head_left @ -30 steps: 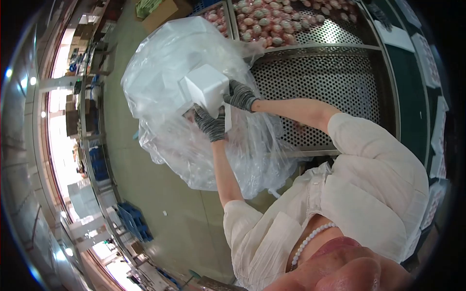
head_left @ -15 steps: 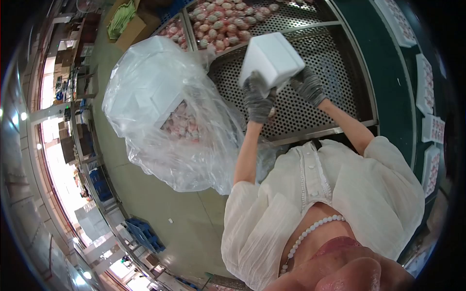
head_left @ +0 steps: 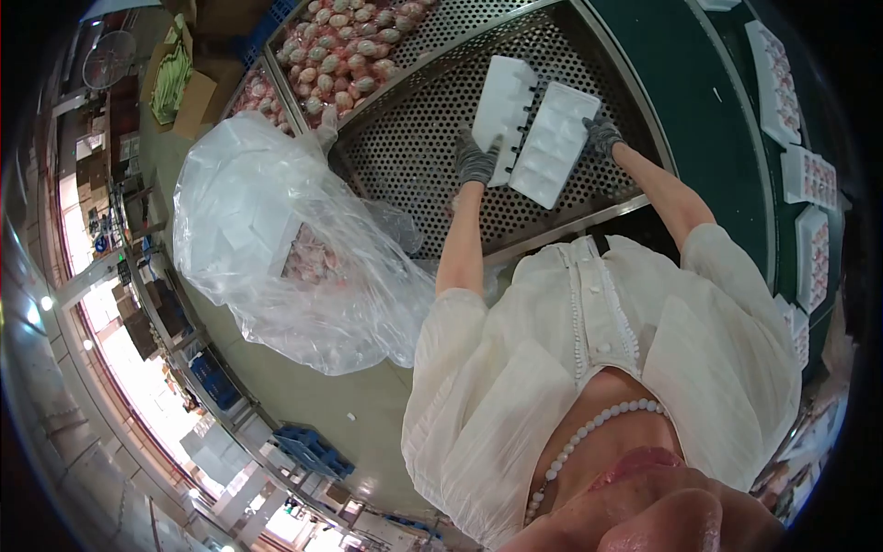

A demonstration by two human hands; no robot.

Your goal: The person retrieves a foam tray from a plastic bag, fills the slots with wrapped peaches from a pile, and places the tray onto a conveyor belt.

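Note:
Two white foam trays lie side by side on a perforated metal worktable [head_left: 423, 147]. The left foam tray [head_left: 501, 101] shows a row of notches along its right edge. Shallow compartments show in the right foam tray [head_left: 555, 138]. My left hand [head_left: 475, 158], in a grey striped glove, grips the near left side of the left tray, thumb over it. My right hand [head_left: 602, 136], gloved alike, holds the right edge of the right tray, its fingers partly hidden.
Wrapped round items [head_left: 340, 46] fill a metal bin at the back left. A large clear plastic bag [head_left: 239, 221] with white foam pieces stands at the left. Filled white trays [head_left: 771, 78] sit along the green conveyor [head_left: 685, 64] at the right. A cardboard box [head_left: 198, 106] is farther back.
The white foam held as one block has become two trays side by side, lowered to the metal surface. My hands have moved apart, and the view has shifted.

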